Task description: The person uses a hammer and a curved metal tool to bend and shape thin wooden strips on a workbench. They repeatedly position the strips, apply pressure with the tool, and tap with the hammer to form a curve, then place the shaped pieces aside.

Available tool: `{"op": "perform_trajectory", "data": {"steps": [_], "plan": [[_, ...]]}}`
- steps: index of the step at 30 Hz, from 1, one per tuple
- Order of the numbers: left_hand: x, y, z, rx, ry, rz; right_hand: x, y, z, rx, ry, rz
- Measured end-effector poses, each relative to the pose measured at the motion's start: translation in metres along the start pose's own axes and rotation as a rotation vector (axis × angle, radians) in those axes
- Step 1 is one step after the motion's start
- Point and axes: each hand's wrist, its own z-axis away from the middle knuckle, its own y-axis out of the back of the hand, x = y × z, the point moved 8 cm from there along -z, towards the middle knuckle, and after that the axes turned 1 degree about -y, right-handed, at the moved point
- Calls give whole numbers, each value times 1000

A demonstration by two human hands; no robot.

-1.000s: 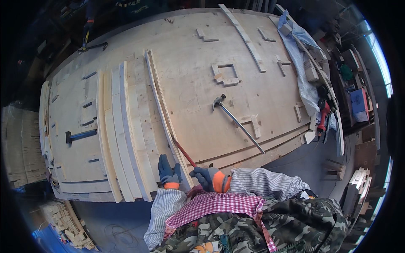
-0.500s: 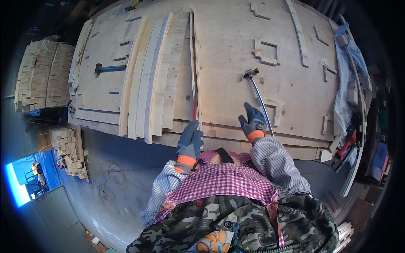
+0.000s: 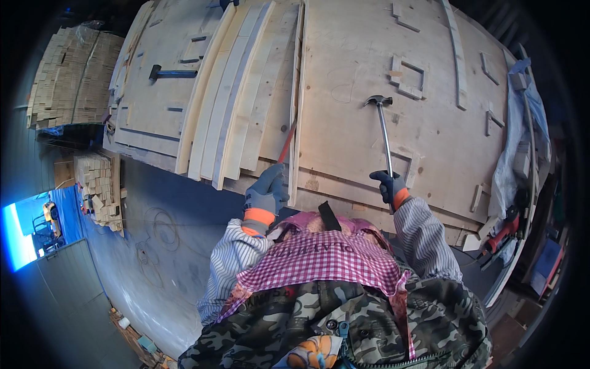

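Observation:
My left hand (image 3: 265,190), in a grey glove with an orange cuff, is closed around the lower end of a slim red bar (image 3: 287,145). The bar's far tip meets the edge of a long, narrow wooden board (image 3: 297,92) on the workbench; its exact kind cannot be made out. To the right, my gloved right hand (image 3: 389,187) is wrapped round the lower handle of a claw hammer (image 3: 384,132). The hammer's metal head points away from me over a wide plywood panel (image 3: 344,141).
Several long boards (image 3: 230,92) lie side by side left of centre. A second hammer (image 3: 172,73) rests beyond them. Small wooden strips, some forming a square frame (image 3: 423,83), sit on the panel. Stacked timber (image 3: 74,80) stands far left; a red power tool (image 3: 505,232) is at right.
My right hand, open beside the hammer before, has closed on its handle, and the handle now stands more upright in view. My left hand stays on the red bar. The whole view has shifted.

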Motion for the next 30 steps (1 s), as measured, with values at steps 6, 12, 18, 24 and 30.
{"op": "perform_trajectory", "data": {"steps": [6,12,18,24,30], "plan": [[3,-4,-1,8,-219,-14,-40,-31,19,-21,240,113],[-6,4,0,-29,-27,14,-100,-49,-16,153,625,1014],[3,12,3,-33,-141,169,-126,-46,-59,179,604,1347],[-11,69,-13,162,20,39,-125,-40,-90,96,590,1387],[-12,109,-31,241,-58,-684,-123,-35,-115,15,426,1391]]}}
